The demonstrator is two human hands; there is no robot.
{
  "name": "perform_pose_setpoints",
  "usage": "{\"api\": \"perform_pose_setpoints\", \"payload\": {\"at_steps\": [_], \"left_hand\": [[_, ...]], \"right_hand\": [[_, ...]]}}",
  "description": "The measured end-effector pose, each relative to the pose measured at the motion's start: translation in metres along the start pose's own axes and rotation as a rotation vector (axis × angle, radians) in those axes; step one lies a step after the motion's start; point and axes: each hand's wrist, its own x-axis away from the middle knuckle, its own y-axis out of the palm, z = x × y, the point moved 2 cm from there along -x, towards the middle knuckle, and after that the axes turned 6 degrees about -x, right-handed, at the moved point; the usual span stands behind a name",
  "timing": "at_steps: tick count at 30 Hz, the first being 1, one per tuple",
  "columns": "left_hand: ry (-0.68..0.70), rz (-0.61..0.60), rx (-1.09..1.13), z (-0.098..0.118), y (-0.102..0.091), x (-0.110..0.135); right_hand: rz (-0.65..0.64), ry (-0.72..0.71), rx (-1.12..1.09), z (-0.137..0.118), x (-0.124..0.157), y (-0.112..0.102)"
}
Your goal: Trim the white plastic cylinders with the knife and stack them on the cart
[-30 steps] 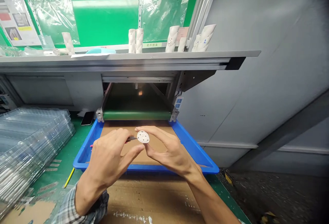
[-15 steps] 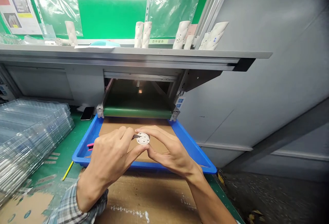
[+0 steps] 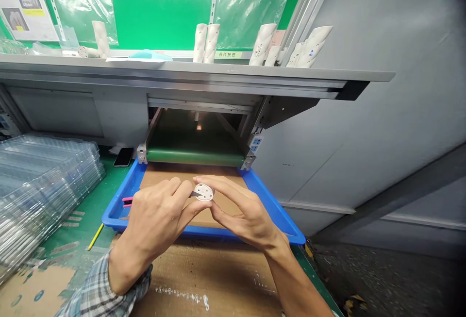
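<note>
one dark-tipped tool [image 3: 196, 194] is clamped in the left hand [image 3: 156, 217], pointing right at the left edge of the white piece [image 3: 206, 192], which the right hand [image 3: 245, 212] pinches, round end showing, long axis hidden. behind lie the blue tray [image 3: 218, 233] and, far, the green belt [image 3: 196, 157].

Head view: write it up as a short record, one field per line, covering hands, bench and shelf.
Left hand: grips pink-handled tool, dark tip at white piece
Right hand: holds white piece between thumb and fingers
Blue tray: cardboard inside, below conveyor belt
Green bench, left side: clear plastic trays, black phone, yellow stick
Shelf: white tubes, mostly standing
</note>
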Motion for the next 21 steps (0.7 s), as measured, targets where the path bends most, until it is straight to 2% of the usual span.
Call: {"api": "perform_pose_setpoints", "payload": {"at_steps": [4,9,21], "left_hand": [[-0.006,-0.007,0.049,-0.002,0.0015,0.0015],[-0.023,-0.042,0.106,-0.0028,0.0033,0.0022],[-0.046,0.003,0.04,0.001,0.0026,0.0031]], "right_hand": [[-0.042,0.029,-0.042,0.0035,0.0012,-0.0002],[0.0,0.044,-0.071,0.0075,0.0021,-0.0014],[0.047,0.03,-0.006,0.0083,0.0052,-0.0022]]}}
